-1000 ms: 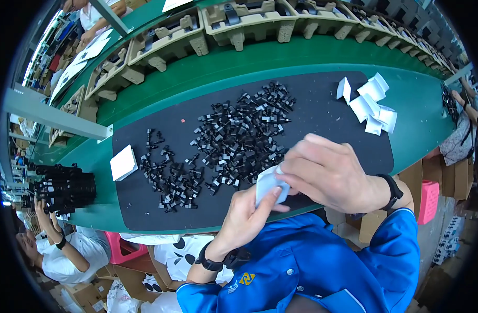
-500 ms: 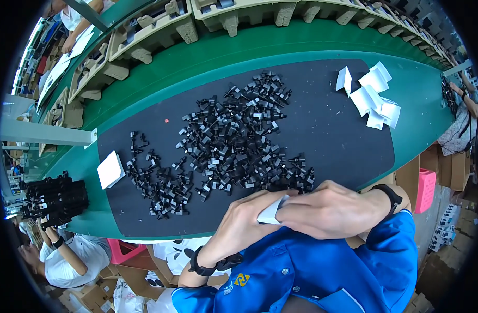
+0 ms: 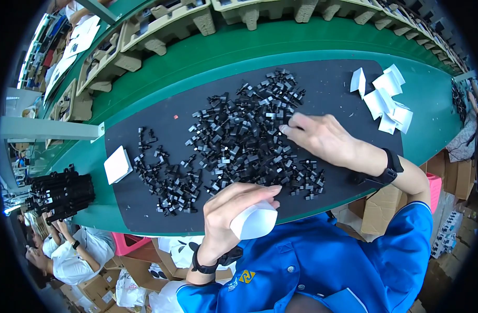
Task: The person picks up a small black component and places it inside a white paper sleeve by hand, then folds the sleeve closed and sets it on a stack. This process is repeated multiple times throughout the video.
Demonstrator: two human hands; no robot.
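Observation:
My left hand [image 3: 222, 215] is near the front edge of the mat, its fingers closed around a curled piece of white paper [image 3: 255, 221]. Over the right side of a large heap of small black plastic parts [image 3: 239, 138], my right hand [image 3: 325, 140] reaches down with its fingertips at the parts. Motion blurs that hand, and whether anything is between its fingers does not show. A smaller group of the same black parts [image 3: 168, 182] lies to the left of the heap.
A black mat [image 3: 333, 94] covers the green table [image 3: 432, 104]. Folded white papers [image 3: 382, 101] lie at the right, a white paper stack [image 3: 117, 166] at the left. Moulded pulp trays [image 3: 171, 26] line the far side. Beyond a black bundle [image 3: 62, 193] sits another person [image 3: 85, 258].
My hands have separated. The right moved up and right to the heap, while the left stayed near the front edge with the paper. The view has shifted slightly.

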